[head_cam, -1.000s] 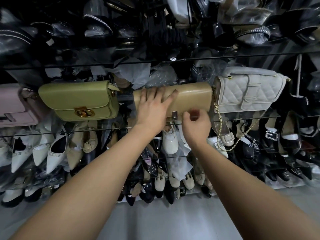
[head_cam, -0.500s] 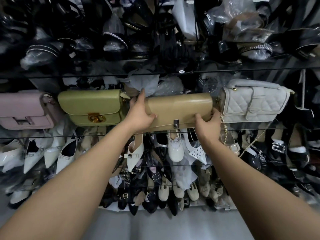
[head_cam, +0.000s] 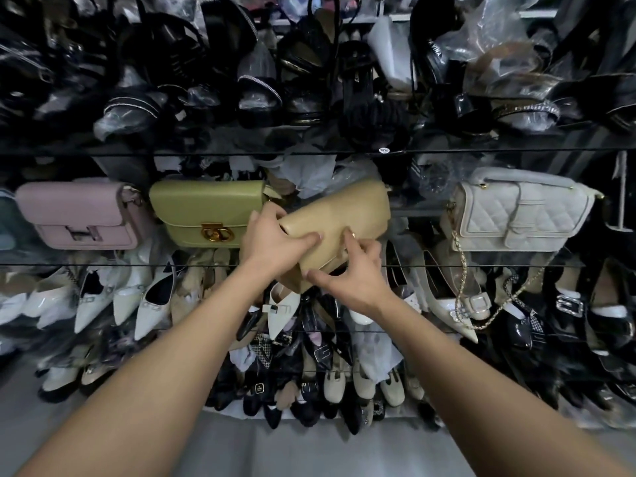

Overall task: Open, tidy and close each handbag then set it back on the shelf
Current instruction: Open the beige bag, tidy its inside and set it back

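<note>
A tan handbag is tilted, its left end pulled off the glass shelf toward me. My left hand grips its left end, thumb across the front. My right hand holds the lower front edge, fingers curled at the flap. On the same shelf stand a green handbag with a gold clasp, a pink handbag at the left, and a white quilted handbag with a chain at the right.
Black heels and sandals in plastic wrap crowd the upper shelf. White, beige and black shoes fill the shelves below the bags. A grey floor runs along the bottom.
The tan handbag has left its level place on the shelf and now tilts toward me. My right hand moved from its right end to the front lower edge.
</note>
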